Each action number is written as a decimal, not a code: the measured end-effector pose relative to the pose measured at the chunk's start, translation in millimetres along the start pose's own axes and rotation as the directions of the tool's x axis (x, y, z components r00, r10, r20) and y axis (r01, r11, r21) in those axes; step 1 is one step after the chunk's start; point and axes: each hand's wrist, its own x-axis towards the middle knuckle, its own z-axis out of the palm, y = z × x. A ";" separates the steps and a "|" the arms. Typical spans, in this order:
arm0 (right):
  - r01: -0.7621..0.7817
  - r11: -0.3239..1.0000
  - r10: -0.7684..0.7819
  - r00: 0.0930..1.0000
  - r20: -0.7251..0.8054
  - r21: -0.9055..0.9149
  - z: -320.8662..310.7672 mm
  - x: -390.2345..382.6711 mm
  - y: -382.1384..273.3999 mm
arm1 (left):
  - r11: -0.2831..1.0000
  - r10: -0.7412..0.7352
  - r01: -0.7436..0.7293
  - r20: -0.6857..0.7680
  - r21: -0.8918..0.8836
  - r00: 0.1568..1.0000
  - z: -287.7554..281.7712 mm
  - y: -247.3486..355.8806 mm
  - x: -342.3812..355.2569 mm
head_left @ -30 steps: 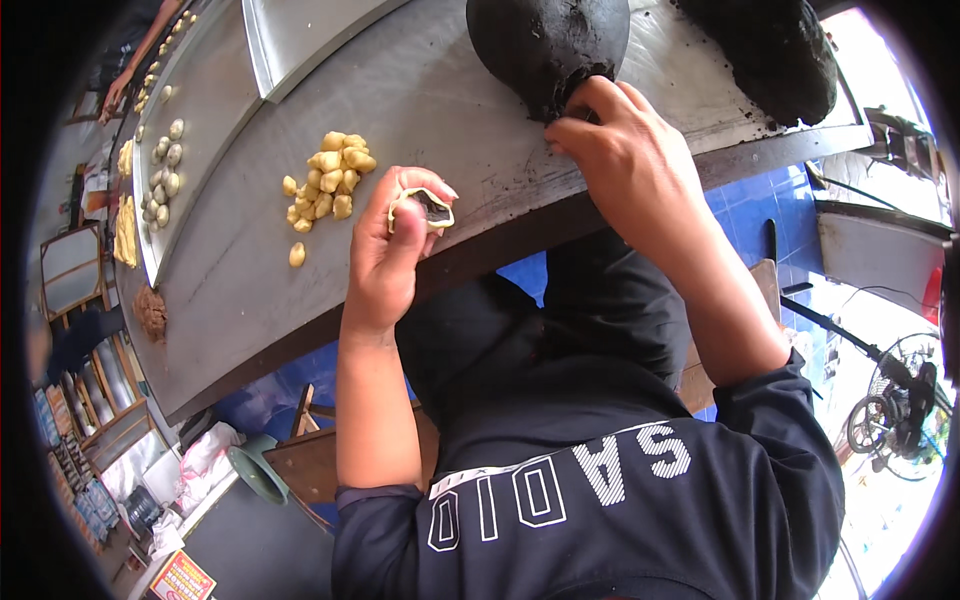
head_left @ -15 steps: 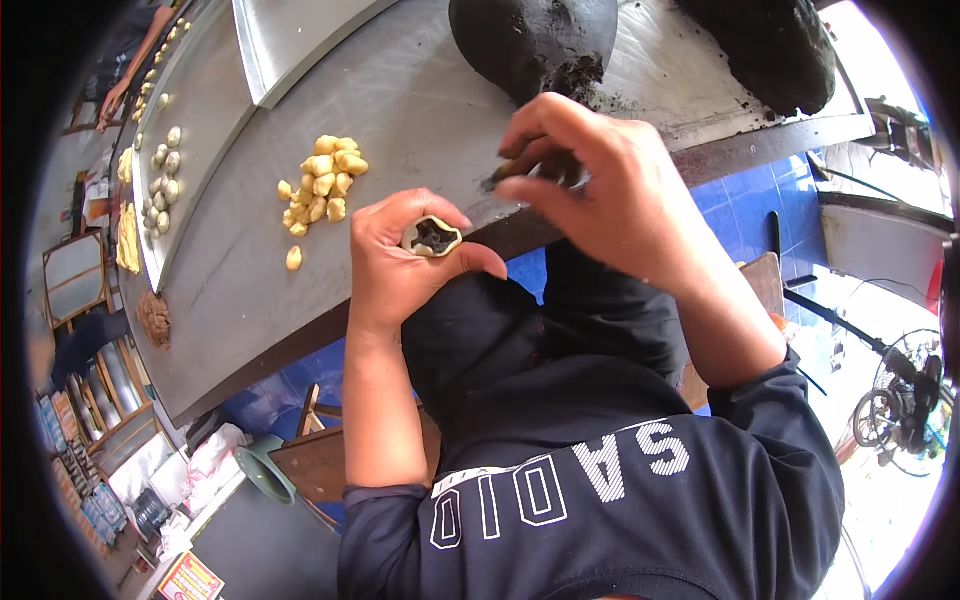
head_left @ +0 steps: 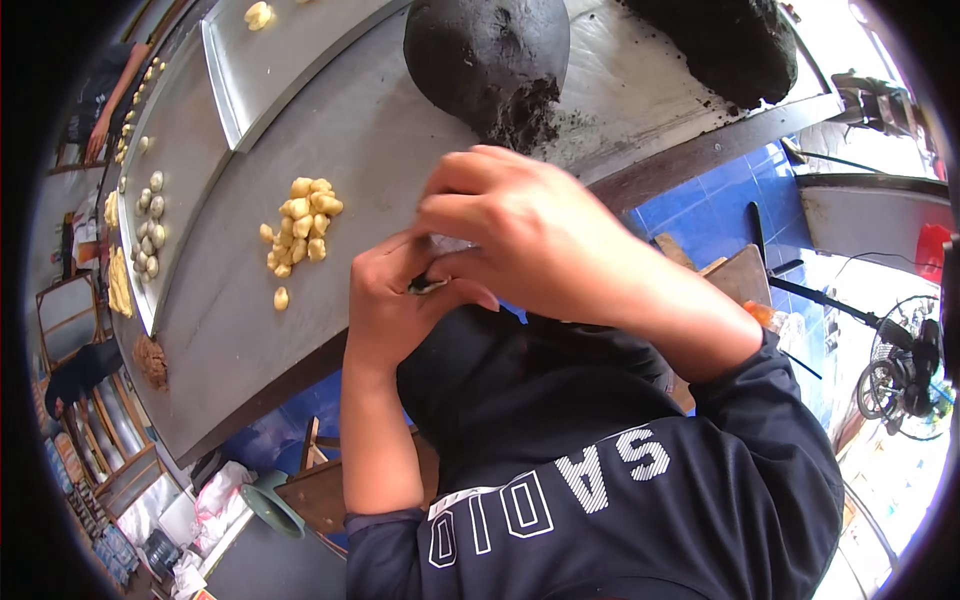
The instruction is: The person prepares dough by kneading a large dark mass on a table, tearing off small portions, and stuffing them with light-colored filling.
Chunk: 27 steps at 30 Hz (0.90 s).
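Observed left hand [head_left: 380, 288] grasping a mostly hidden, pale-rimmed dough piece [head_left: 431, 287] at the near edge of the worktop [head_left: 235, 345], with right hand [head_left: 505, 215] bent over it, cannot tell if gripping anything, and noted yellow lumps [head_left: 300, 225] heaped leftward and a dark rounded mass [head_left: 482, 60] beyond.

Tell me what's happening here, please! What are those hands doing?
A person's left hand holds a small pale piece, mostly hidden by fingers. Their right hand is right up against it. On the grey table, a cluster of little yellow lumps lies to the left, and a big dark lump sits beyond the hands.
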 end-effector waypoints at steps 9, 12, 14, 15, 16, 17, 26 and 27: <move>0.082 0.677 -0.208 0.974 -0.083 -0.731 10.5 4.2 42.6 | 0.821 -0.206 0.146 -0.049 -0.552 0.977 -20.6 -21.6 -1.0; 0.074 0.717 -0.084 0.996 0.019 -0.693 12.9 -8.5 39.4 | 0.824 -0.246 0.181 -0.050 -0.536 0.968 -17.9 -26.2 -9.8; 0.011 0.812 0.048 0.995 0.085 -0.583 -10.7 -7.1 24.4 | 0.817 -0.235 0.163 -0.061 -0.553 0.970 -20.0 -31.3 -16.3; -0.007 0.873 0.036 0.998 0.051 -0.489 -22.8 -7.9 22.3 | 0.799 -0.235 0.124 -0.116 -0.589 0.965 -17.3 -32.5 -16.3; -0.020 0.922 0.029 0.999 0.017 -0.387 -27.6 -7.9 21.5 | 0.780 -0.237 0.083 -0.170 -0.620 0.956 -16.0 -33.0 -15.5; -0.033 0.927 0.018 0.999 -0.044 -0.373 -24.8 -6.6 24.3 | 0.806 -0.230 0.103 -0.149 -0.583 0.962 -19.3 -31.3 -15.6; -0.072 0.933 0.024 0.990 -0.138 -0.352 -20.7 -20.1 45.5 | 0.966 0.082 -0.045 -0.137 0.254 0.987 -16.9 -18.7 -12.3; -0.064 0.912 0.004 0.989 -0.148 -0.406 -12.4 -16.7 48.7 | 0.953 0.115 -0.066 -0.150 0.297 0.982 -17.4 -19.8 -8.0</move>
